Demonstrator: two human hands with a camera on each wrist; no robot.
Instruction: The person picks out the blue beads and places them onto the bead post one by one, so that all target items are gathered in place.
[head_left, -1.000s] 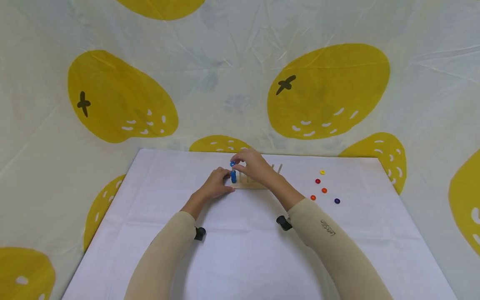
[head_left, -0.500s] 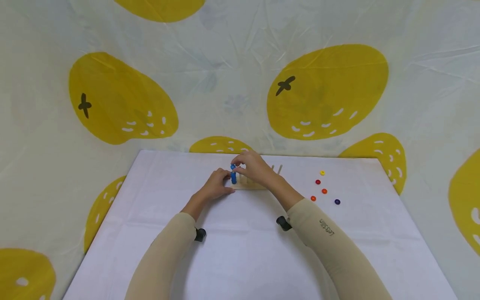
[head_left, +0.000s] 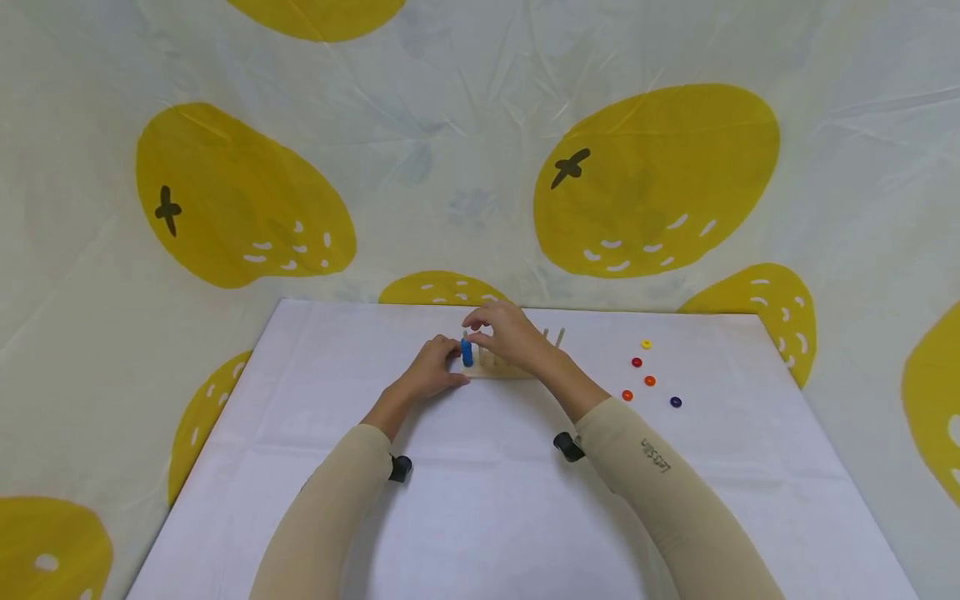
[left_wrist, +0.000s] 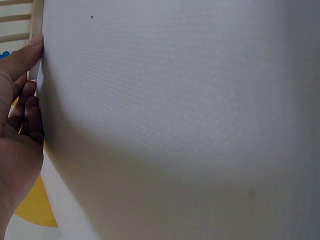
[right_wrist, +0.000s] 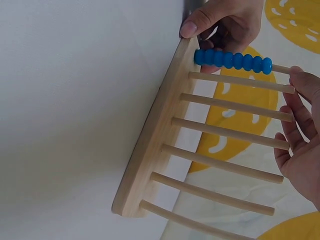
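Observation:
A wooden peg stand (right_wrist: 159, 125) with a row of upright pegs stands near the table's back edge. Its leftmost peg carries a stack of blue beads (right_wrist: 233, 60), with the bare wooden tip showing above them; the other pegs (right_wrist: 227, 132) are bare. My left hand (head_left: 431, 368) grips the left end of the base, thumb on the front edge and fingers behind. At the top of the beaded peg is my right hand (head_left: 510, 337), thumb and fingertips right by the tip, no bead between them.
To the right of the stand lie loose beads: a yellow one (head_left: 647, 344), a red one (head_left: 637, 362), two orange ones (head_left: 649, 381) and a dark purple one (head_left: 676, 402). A patterned cloth (head_left: 450, 167) hangs behind the white table (head_left: 480, 517).
The blue bead that my right hand pinched at the peg's top has slid down onto the blue stack. The right fingers have let it go; my left hand has stayed on the base.

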